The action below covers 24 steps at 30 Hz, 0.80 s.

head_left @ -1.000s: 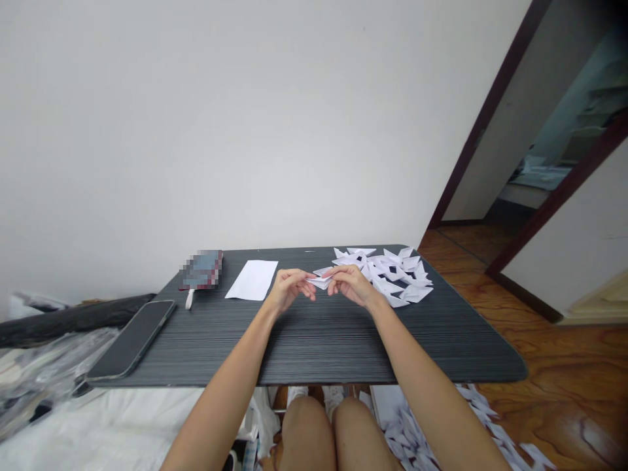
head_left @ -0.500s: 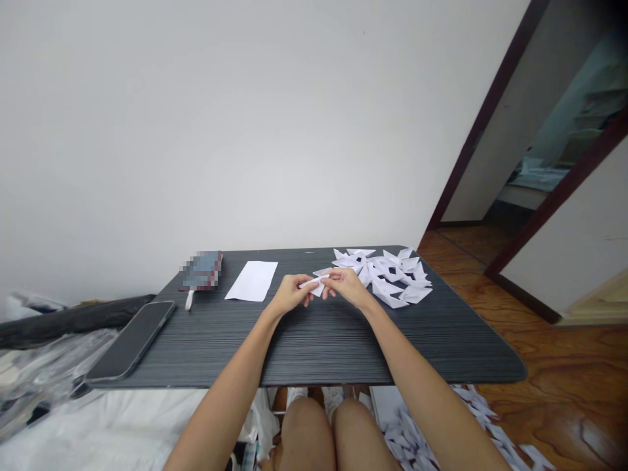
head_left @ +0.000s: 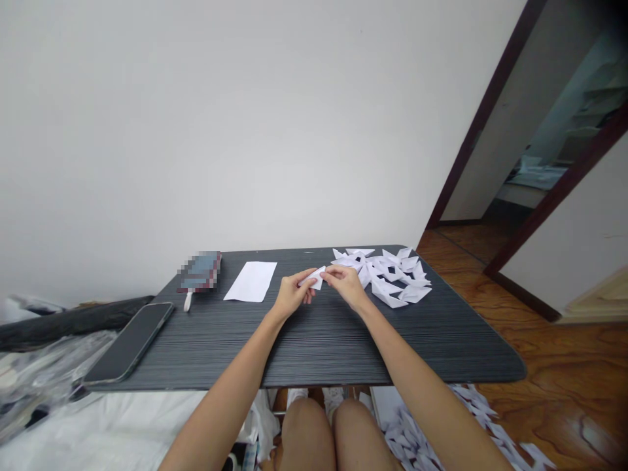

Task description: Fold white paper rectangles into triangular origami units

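Observation:
Over the middle of the dark table, a small piece of folded white paper (head_left: 316, 279) is held up between my two hands. My left hand (head_left: 293, 292) pinches it between thumb and fingers from the left. From the right, the thumb and fingertips of my right hand (head_left: 345, 282) are closed on its upper right corner. Just right of my right hand lies a pile of folded white paper boats (head_left: 392, 275). A flat white sheet of paper (head_left: 251, 281) rests left of my left hand.
A smartphone (head_left: 128, 343) lies at the left edge of the dark table (head_left: 324, 353). Behind it is a blurred-out item (head_left: 200, 271) with a white strap. More folded papers (head_left: 412, 438) are heaped below the table on the right. A white wall (head_left: 294, 131) stands behind.
The folded paper has turned between my fingers and now shows a flatter, triangular face. My right hand has shifted its hold to the corner; the objects on the table stay put.

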### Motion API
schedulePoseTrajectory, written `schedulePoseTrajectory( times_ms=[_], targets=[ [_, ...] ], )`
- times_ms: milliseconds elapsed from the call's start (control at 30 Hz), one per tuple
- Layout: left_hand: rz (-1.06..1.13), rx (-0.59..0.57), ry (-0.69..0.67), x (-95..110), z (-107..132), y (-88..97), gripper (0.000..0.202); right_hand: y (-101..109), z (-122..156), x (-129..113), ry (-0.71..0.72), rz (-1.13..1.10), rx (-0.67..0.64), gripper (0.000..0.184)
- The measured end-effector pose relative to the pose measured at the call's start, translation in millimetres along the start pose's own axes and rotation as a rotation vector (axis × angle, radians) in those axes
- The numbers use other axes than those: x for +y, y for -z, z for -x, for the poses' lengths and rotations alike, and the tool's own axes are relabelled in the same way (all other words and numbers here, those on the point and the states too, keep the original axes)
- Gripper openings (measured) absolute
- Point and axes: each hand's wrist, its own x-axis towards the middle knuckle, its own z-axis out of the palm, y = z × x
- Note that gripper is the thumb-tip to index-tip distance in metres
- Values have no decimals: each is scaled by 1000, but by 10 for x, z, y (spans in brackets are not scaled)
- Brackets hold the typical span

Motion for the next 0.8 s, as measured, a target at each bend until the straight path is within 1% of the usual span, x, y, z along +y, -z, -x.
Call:
schedulePoseTrajectory(
  times_ms=[67,133,233,333,433,567,667,733,800],
  targets=[
    [-23,27,-23,-35,-2,-7,45,7,-7,26,41,47,-8,18],
    [-71,42,-39,-52,1,-6,45,8,-12,62,16,29,-48,17],
    [-161,44,-74,-32,16,-4,44,-5,-10,106,-62,-86,-104,16],
    [-234,8,-122,22,36,-9,41,-26,-1,107,-104,-212,-115,13],
    [-254,-12,-134,56,43,-14,39,-44,9,71,-119,-276,-118,12],
    [-254,34,-120,42,33,-10,35,-46,6,21,-88,-270,-79,13],
    [-276,29,-120,27,34,-9,32,-32,-5,5,-96,-233,-21,18],
    [-274,10,-115,29,40,-9,32,-20,-11,4,-89,-222,-46,23],
    [-249,0,-98,37,46,-6,33,-9,-13,12,-67,-222,-96,24]
  ],
)
